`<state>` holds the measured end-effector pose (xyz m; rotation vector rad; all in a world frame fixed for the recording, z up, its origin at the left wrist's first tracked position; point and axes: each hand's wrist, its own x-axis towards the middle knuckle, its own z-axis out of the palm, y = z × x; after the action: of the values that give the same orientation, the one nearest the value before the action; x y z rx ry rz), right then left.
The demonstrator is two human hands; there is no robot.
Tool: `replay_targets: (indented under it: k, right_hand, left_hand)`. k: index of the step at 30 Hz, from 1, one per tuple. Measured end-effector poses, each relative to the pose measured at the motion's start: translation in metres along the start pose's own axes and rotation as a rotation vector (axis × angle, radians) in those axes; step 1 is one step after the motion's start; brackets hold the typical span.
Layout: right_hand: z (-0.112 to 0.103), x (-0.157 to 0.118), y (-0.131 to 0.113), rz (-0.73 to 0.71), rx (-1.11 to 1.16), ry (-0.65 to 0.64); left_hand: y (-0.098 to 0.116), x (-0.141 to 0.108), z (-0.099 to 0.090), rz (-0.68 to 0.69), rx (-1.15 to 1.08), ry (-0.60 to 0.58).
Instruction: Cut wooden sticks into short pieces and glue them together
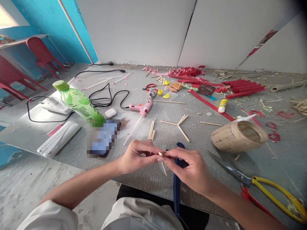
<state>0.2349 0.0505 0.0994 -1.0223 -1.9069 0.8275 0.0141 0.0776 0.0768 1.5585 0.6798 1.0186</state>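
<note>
Close to the table's near edge, my left hand [139, 156] and my right hand [193, 169] meet fingertip to fingertip. Both pinch a thin wooden stick [164, 168]; its pale upper end shows between the fingers and its lower part slants down. Partly hidden by my right hand lies a dark blue tool [177, 188] with a long curved handle; its kind is unclear. Just beyond my hands, short sticks [151, 130] lie side by side, and other sticks form a branching Y shape [177, 124]. A single stick [211, 123] lies farther right.
Scissors [244, 180] with yellow and red handles lie open at right, near a bamboo container [230, 137]. A phone [105, 137], power bank [59, 139], green bottle [80, 103] and pink glue gun [141, 108] occupy the left. Red strips [244, 88] and scraps lie behind.
</note>
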Motion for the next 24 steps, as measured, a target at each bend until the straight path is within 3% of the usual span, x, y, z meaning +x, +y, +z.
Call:
replay_targets:
  k: [3, 8, 13, 17, 24]
  right_hand:
    - [0.0004, -0.0008, -0.0012, 0.096, 0.024, -0.034]
    - [-0.0017, 0.0013, -0.0025, 0.254, 0.062, -0.164]
    - [-0.0043, 0.0029, -0.0066, 0.252, 0.094, -0.195]
    - [-0.0039, 0.0021, -0.0092, 0.251, 0.122, -0.188]
    - [-0.0058, 0.0054, -0.0044, 0.387, 0.213, -0.275]
  left_hand:
    - [-0.0002, 0.0015, 0.0002, -0.103, -0.108, 0.019]
    - [-0.0012, 0.0001, 0.0011, -0.080, -0.071, 0.062]
    - [-0.0004, -0.0015, 0.0010, -0.094, 0.006, 0.062]
    - [0.0010, -0.0003, 0.0011, -0.130, -0.066, 0.024]
    - [0.0015, 0.0008, 0.0018, -0.207, -0.113, -0.030]
